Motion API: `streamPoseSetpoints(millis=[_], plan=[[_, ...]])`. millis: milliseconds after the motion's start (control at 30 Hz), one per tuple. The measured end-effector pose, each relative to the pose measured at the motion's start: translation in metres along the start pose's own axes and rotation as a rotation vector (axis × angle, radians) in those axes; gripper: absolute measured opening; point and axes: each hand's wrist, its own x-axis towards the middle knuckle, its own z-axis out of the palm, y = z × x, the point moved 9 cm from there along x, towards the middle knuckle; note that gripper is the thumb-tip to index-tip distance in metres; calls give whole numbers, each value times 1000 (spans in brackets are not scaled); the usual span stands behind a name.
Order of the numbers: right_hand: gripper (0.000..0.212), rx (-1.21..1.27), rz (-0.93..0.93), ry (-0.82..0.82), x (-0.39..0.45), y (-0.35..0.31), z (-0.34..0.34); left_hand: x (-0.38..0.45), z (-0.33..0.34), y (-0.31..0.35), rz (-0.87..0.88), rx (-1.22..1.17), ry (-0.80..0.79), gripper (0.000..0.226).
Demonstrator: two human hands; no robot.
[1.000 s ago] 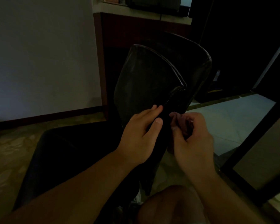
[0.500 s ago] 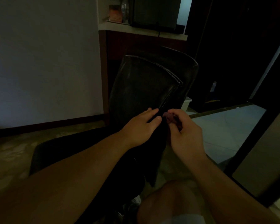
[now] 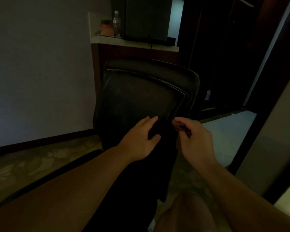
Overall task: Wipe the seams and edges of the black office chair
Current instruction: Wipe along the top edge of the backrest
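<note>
A black office chair point(image 3: 141, 97) faces away in a dim room, its backrest seam just above the right fingers. The left hand point(image 3: 139, 139) lies flat, fingers relaxed, on the backrest. The right hand point(image 3: 196, 141) pinches a small dark cloth point(image 3: 179, 125) at the seam.

Dim home room, counter point(image 3: 134, 44) with bottle point(image 3: 116, 22), tiled floor point(image 3: 224, 131)

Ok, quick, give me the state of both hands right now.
Left hand: open, fingers resting flat on the chair back.
Right hand: closed, pinching a small cloth at the chair's side seam.
</note>
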Motion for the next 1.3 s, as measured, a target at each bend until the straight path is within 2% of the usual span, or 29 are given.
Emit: streamPoseSetpoints(millis=[67,267,400,600,667,800,933,1033,1167,1300], plan=[[42,-65,-13,14,5,0,-5,8,-2,13,61,55,21,71],[42,-141,-20,29,27,12,-13,42,15,34,58,212,-119,82],[39,-129,-80,9,45,10,-8,71,4,33,43,371,-95,85],[20,-76,-32,-98,83,17,-1,101,-1,51,116,520,-60,88],[16,-99,-68,-111,95,14,-1,107,2,51,98,537,-67,89],[25,-184,-103,-111,113,17,-2,117,8,46,64,527,-95,90],[5,-143,-93,-50,120,23,-8,124,4,42,49,531,-141,85],[8,-178,-126,-46,127,21,-10,127,1,43,38,548,-182,87],[37,-145,-86,-87,146,19,-8,127,1,39,27,585,-239,89],[32,-257,-181,-116,171,12,11,129,0,31,34,589,-249,90]])
